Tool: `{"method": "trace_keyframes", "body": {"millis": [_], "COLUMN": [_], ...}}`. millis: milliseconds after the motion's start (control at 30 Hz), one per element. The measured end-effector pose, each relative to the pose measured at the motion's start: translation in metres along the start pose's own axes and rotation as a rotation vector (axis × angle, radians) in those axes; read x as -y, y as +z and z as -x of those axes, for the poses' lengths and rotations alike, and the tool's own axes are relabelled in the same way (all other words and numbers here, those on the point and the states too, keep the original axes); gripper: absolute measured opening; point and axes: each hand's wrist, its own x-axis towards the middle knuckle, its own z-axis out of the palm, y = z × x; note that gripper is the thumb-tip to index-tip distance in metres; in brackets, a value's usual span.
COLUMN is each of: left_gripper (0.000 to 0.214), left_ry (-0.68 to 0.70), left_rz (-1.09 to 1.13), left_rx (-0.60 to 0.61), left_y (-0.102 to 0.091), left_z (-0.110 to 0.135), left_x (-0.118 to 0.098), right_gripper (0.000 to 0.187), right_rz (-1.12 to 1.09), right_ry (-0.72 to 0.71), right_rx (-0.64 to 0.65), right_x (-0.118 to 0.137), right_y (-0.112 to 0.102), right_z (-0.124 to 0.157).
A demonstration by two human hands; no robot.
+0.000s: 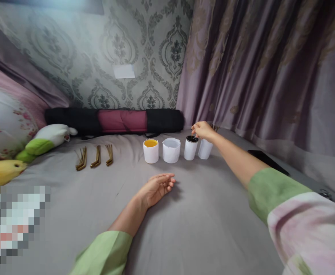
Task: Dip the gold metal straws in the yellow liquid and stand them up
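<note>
Several white cups stand in a row on the grey sheet (202, 229): one with a yellow inside (150, 151), a plain white one (171, 150), one with a black inside (190, 148) and a rightmost cup (205, 149) holding thin sticks. My right hand (203, 130) reaches over the two right cups, fingers pinched together above the rightmost cup's rim; what they grip is too small to name. My left hand (157, 188) lies loosely on the sheet in front of the cups, fingers relaxed and apart, holding nothing.
Three small bundles of brown sticks (95, 157) lie on the sheet at left. A black and maroon rolled bag (118, 121) lies against the wall. Plush toys (45, 142) and a floral pillow (4, 118) sit at left. A dark phone (266, 160) lies by the curtain (270, 68).
</note>
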Motion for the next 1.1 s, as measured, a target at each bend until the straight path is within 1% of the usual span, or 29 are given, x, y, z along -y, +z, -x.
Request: {"method": "trace_keyframes", "body": {"millis": [400,667,733,833,867,900,933,967,1000,1067,1100], "left_gripper": [0.016,0.016,0.016,0.016,0.016,0.016,0.017,0.017,0.017,0.015,0.015], "left_ry": [0.005,0.007,0.009,0.011,0.012,0.011,0.011,0.009,0.006,0.02,0.029], "left_rz": [0.002,-0.001,-0.003,-0.004,-0.003,-0.003,-0.001,-0.001,-0.002,-0.005,-0.007], "left_rx": [-0.005,-0.007,-0.009,-0.015,-0.018,-0.019,-0.018,-0.014,-0.01,-0.01,-0.014], "left_y": [0.001,-0.001,-0.002,-0.003,-0.003,-0.003,-0.003,-0.003,-0.003,-0.003,-0.003], "left_z": [0.001,-0.002,-0.003,-0.005,-0.005,-0.006,-0.006,-0.006,-0.006,-0.006,-0.006], "left_x": [0.0,0.001,0.001,0.001,0.001,0.001,0.001,0.001,0.001,0.002,0.002], "right_gripper": [0.014,0.021,0.025,0.023,0.022,0.022,0.021,0.021,0.019,0.016,0.015], "right_rz": [-0.041,0.019,0.051,0.068,0.026,-0.053,-0.166,-0.299,-0.434,-0.674,-0.764], "right_ry": [0.014,0.024,0.013,-0.061,-0.086,-0.111,-0.121,-0.125,-0.142,-0.243,-0.303], "right_rx": [0.026,0.026,-0.015,-0.16,-0.189,-0.187,-0.147,-0.065,0.055,0.393,0.594], "right_x": [-0.004,-0.007,-0.006,0.006,0.014,0.023,0.034,0.046,0.058,0.083,0.093], "right_y": [0.001,0.003,0.001,-0.002,-0.001,0.0,0.002,0.005,0.008,0.013,0.014], "right_z": [0.0,0.002,0.006,0.018,0.026,0.036,0.049,0.066,0.085,0.13,0.154]}}
